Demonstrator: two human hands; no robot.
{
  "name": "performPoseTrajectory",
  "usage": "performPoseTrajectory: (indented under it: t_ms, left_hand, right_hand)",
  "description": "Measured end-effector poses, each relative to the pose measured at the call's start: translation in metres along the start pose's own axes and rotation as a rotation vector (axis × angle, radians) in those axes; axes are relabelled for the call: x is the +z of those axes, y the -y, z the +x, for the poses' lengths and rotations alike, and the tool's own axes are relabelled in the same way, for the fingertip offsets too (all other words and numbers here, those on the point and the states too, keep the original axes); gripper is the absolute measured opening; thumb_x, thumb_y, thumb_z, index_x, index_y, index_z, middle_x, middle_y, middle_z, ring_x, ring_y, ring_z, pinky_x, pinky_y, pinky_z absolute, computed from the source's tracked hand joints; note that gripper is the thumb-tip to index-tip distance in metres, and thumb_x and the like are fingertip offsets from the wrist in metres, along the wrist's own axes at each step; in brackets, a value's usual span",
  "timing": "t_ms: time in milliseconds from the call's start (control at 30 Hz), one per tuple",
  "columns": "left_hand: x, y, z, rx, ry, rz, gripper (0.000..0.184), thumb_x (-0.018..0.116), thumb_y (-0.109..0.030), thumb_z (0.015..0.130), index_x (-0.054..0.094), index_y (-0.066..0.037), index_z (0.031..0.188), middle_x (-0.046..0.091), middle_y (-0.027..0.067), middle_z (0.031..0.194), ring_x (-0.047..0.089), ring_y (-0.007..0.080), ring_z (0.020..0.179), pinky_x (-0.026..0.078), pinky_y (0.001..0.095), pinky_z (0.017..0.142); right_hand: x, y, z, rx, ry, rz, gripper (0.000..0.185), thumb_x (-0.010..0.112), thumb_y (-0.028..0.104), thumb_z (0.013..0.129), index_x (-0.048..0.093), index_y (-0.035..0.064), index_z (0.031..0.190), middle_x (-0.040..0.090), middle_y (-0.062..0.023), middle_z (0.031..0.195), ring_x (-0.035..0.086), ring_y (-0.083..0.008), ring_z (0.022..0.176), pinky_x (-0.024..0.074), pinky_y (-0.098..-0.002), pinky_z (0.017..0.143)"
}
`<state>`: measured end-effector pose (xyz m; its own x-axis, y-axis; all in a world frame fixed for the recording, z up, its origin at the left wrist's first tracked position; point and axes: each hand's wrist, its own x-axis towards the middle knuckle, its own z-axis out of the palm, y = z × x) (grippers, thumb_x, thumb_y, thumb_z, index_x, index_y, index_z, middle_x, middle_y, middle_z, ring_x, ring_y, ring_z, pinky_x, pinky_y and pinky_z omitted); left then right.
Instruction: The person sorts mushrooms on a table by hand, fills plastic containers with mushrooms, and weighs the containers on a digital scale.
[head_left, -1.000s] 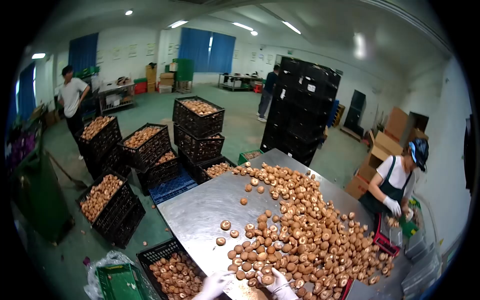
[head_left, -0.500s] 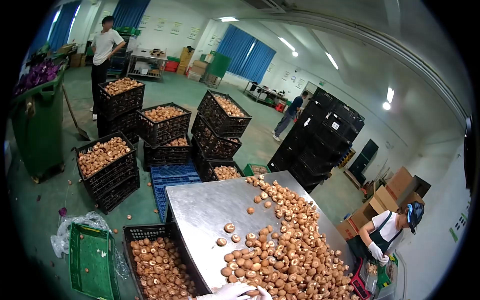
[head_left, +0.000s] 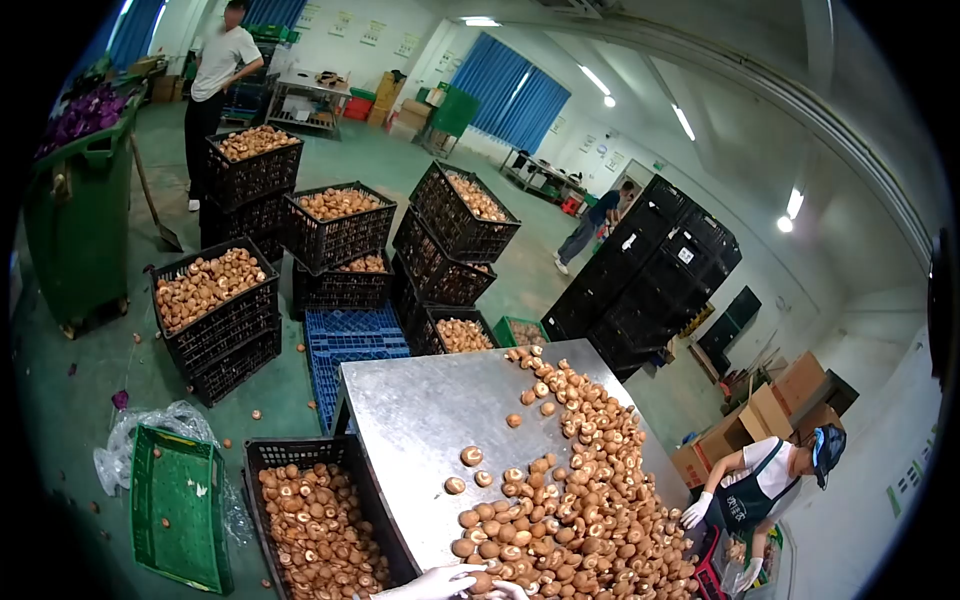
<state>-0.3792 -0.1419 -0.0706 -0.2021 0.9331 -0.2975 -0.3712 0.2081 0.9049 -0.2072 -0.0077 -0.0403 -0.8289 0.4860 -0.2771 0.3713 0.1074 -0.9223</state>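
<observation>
Many brown mushrooms (head_left: 590,500) lie piled on the metal table (head_left: 430,400). At the bottom edge, my white-gloved left hand (head_left: 435,583) has its fingers pressed together against a single mushroom (head_left: 481,582); whatever they pinch is too small to make out. My gloved right hand (head_left: 508,590), largely cut off by the frame, grips that same mushroom from the other side. Left of the table stands a black crate (head_left: 262,455) full of mushrooms, close to my left forearm.
Stacked black crates (head_left: 250,180) of mushrooms stand beyond a blue pallet (head_left: 350,340). An empty green crate (head_left: 180,510) lies at lower left. A co-worker (head_left: 760,490) in an apron works at the table's right. Two other people stand farther back.
The view has swung, shifting the scene. Both my hands now sit lower left, closer together around the mushroom. The co-worker's gloved hands, together before, have moved apart.
</observation>
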Motion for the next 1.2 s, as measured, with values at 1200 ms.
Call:
performPoseTrajectory:
  t_ms: [1200]
  left_hand:
    - [-0.096, 0.005, -0.056, 0.146, -0.836, 0.907, 0.054, 0.068, -0.02, 0.078, 0.051, -0.001, 0.125, 0.05, 0.0191, 0.128, 0.044, 0.0347, 0.121, 0.035, 0.0414, 0.103]
  right_hand:
    - [0.011, -0.015, 0.014, 0.286, -0.087, 1.412, 0.043, 0.044, 0.027, 0.097, 0.044, -0.0063, 0.125, 0.052, -0.0249, 0.122, 0.051, -0.0404, 0.116, 0.0474, -0.0459, 0.096]
